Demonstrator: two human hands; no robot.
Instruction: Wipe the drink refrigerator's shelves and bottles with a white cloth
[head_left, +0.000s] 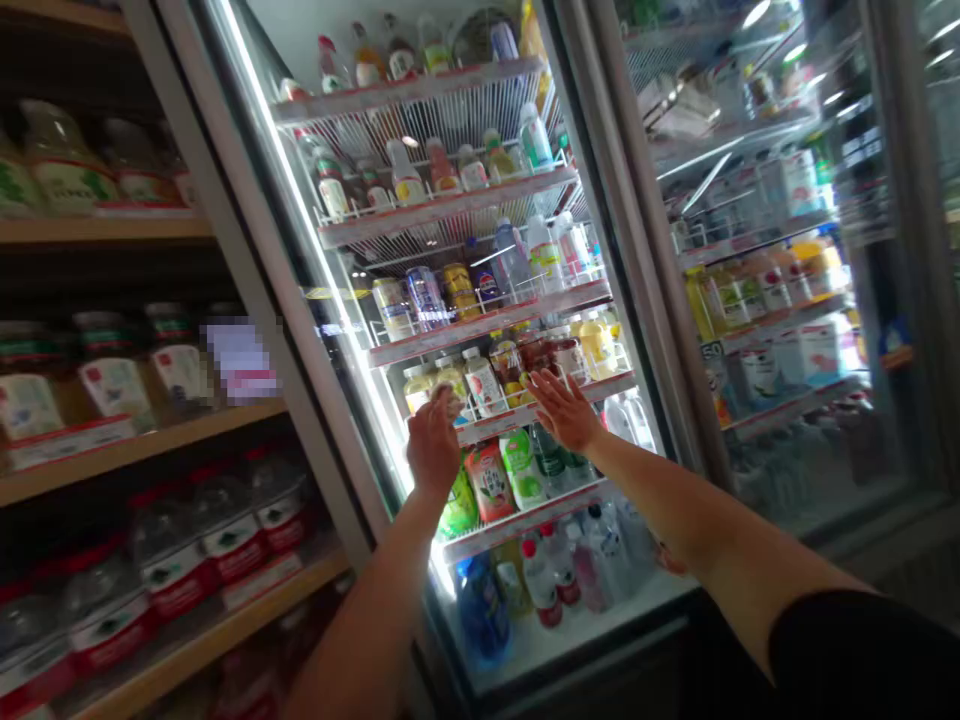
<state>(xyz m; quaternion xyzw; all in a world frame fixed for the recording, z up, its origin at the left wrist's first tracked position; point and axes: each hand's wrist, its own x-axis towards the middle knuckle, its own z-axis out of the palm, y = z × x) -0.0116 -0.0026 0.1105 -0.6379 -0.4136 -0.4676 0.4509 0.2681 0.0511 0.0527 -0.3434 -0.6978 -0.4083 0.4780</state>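
Left grip (433, 447) holds pale wad (448, 401); fridge (546, 652) holds bottles (485, 384).

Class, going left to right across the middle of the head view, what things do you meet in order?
Wooden shelf, left hand, white-capped bottle, right hand, metal post, yellow bottle just past the post.

A lit drinks fridge (577, 635) fills the middle of the frame at a tilt, its shelves lined with bottles (484, 383) and cans (426, 298). Near the centre, the person's left hand (433, 448) curls around a small pale item (448, 402), too blurred to name. Just right of centre, the right hand (568, 413) stretches flat, fingers spread, near the same shelf edge (510, 419); contact is unclear. Wooden shelves (105, 231) of bottles run down the left; another fridge (825, 548) stands at right.
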